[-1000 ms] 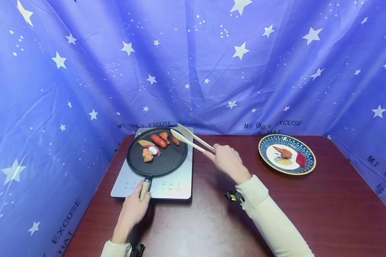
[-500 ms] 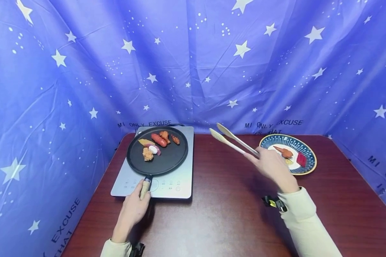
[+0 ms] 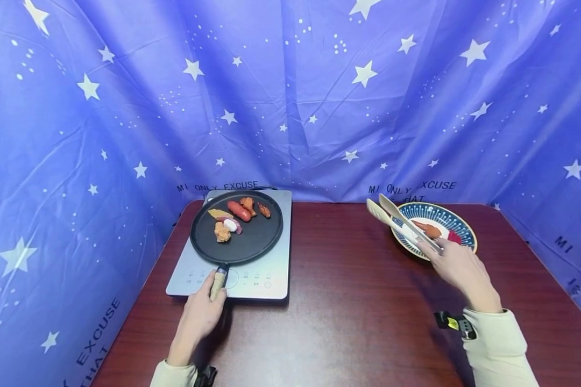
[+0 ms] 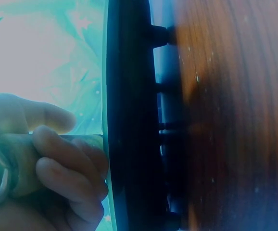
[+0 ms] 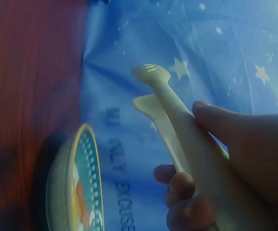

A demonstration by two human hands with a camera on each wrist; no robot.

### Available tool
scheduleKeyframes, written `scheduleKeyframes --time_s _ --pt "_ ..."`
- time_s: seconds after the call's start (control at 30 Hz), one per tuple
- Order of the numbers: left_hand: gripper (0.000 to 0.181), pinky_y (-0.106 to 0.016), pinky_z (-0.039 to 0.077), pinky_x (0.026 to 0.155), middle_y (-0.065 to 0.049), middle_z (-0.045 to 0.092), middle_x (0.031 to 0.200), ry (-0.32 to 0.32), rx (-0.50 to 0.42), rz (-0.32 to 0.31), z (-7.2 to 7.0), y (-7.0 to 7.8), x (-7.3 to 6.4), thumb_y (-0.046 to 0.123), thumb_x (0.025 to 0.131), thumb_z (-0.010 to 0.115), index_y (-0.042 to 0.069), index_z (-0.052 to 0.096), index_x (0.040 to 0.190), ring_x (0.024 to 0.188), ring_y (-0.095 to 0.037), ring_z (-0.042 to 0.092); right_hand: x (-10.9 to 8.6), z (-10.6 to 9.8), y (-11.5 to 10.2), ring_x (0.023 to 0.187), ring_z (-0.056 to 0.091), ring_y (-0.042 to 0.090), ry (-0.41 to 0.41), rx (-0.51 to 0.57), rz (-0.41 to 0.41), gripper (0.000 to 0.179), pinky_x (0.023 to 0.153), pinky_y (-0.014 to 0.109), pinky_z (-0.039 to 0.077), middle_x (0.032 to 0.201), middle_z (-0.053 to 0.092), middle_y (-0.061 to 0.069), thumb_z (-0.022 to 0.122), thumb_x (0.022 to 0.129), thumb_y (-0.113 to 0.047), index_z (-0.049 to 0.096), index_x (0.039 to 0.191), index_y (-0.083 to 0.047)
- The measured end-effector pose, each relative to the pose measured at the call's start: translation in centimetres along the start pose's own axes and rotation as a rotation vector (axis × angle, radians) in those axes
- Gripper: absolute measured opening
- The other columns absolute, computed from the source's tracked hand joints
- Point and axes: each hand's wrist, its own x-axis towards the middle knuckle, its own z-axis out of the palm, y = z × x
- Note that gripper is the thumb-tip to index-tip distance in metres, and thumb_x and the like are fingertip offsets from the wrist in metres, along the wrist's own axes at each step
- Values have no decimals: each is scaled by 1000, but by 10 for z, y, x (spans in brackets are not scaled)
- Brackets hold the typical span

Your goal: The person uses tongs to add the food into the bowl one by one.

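My left hand (image 3: 203, 312) grips the tan handle (image 3: 218, 286) of a round black frying pan (image 3: 256, 244). The pan sits on a silver induction cooktop (image 3: 276, 258), bearing a red sausage (image 3: 239, 211), a fried chicken chunk (image 3: 222, 233), a small wing-like piece (image 3: 263, 210) and other food pieces. At the right, my right hand (image 3: 465, 269) holds pale tongs (image 3: 406, 223) over the near left side of a blue-patterned plate (image 3: 457, 219). Nothing shows between the tong tips, which stand slightly apart in the right wrist view. An orange-brown drumstick-like piece (image 3: 428, 230) and a red piece (image 3: 454, 236) lie on the plate.
A dark red-brown wooden table (image 3: 339, 301) carries everything. Blue curtains (image 3: 290, 107) with white stars hang close behind it and along both sides. A black cable (image 3: 266, 188) runs behind the cooktop.
My right hand has carried the tongs rightward from the pan's right edge to the plate. The wing-like piece stays in the pan. My left hand keeps its place on the handle.
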Motion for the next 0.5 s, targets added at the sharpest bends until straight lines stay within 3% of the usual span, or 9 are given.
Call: scheduleKeyframes --time_s 0.17,0.4,0.5 --pt "58 -42 44 65 -21 63 100 4 -10 6 -1 0 1 28 93 51 7 38 145 70 -24 52 -3 -7 18 65 52 35 9 9 32 57 52 42 36 66 50 11 36 96 -56 57 82 -4" --pt "58 -39 43 60 -19 63 95 -10 -8 -8 -2 1 0 29 93 51 7 37 145 68 -23 51 -7 -8 35 85 54 50 -19 22 59 62 62 55 40 97 57 34 34 98 -51 59 107 5" --pt "58 -38 42 59 -18 62 94 -7 -9 -12 -1 1 0 29 92 51 8 37 145 68 -23 51 -7 -7 40 81 54 49 -21 20 60 60 60 53 39 91 59 30 35 98 -50 60 104 4"
